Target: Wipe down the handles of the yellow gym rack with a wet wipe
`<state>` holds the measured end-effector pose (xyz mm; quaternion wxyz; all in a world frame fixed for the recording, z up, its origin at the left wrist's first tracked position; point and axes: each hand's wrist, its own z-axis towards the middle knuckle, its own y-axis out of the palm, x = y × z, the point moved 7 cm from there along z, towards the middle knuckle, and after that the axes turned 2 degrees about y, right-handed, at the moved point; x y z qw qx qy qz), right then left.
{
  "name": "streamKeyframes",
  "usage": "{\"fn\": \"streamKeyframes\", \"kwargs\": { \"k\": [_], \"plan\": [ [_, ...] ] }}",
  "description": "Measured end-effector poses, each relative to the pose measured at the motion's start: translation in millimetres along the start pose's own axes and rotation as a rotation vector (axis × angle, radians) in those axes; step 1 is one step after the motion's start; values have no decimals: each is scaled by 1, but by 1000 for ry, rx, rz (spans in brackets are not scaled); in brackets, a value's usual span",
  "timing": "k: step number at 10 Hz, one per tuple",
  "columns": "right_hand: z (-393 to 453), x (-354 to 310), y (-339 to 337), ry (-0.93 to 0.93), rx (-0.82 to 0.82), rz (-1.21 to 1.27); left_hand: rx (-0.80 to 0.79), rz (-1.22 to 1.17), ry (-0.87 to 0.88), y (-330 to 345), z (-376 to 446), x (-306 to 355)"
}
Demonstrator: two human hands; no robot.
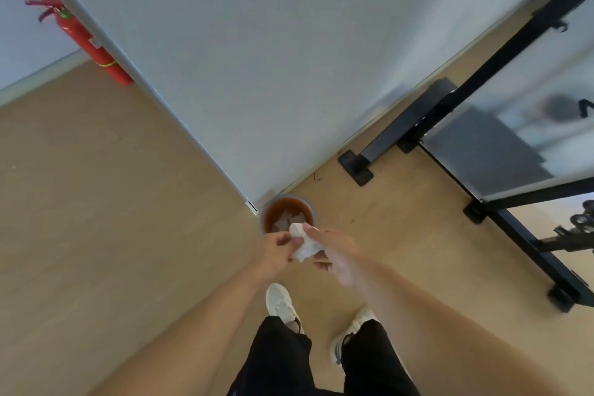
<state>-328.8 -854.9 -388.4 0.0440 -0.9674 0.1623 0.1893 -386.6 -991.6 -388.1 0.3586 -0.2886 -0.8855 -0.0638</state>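
Observation:
A crumpled white wet wipe is held between both hands in front of me, just over a small round bin. My left hand pinches its left side. My right hand grips its right side, thumb on top. The bin has a grey rim and an orange-brown inside, with several pale crumpled wipes at the bottom. It stands on the floor at the corner of a white wall. No yellow gym rack is in view.
A black metal frame with floor brackets and a mirror panel stands to the right. A red fire extinguisher leans by the wall at the far left. Light wooden floor spreads all around. My white shoes and black trousers show below.

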Motion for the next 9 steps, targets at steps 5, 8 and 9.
{"fn": "streamKeyframes", "kwargs": {
  "k": [5, 8, 9],
  "plan": [
    [185, 49, 14, 190, 123, 213, 273, -125, -196, -33, 95, -84],
    [157, 49, 2, 187, 96, 119, 290, -144, -191, -24, 72, -66],
    [129, 24, -12, 139, 94, 118, 310, -140, -154, -16, 70, -40]
  ]
}}
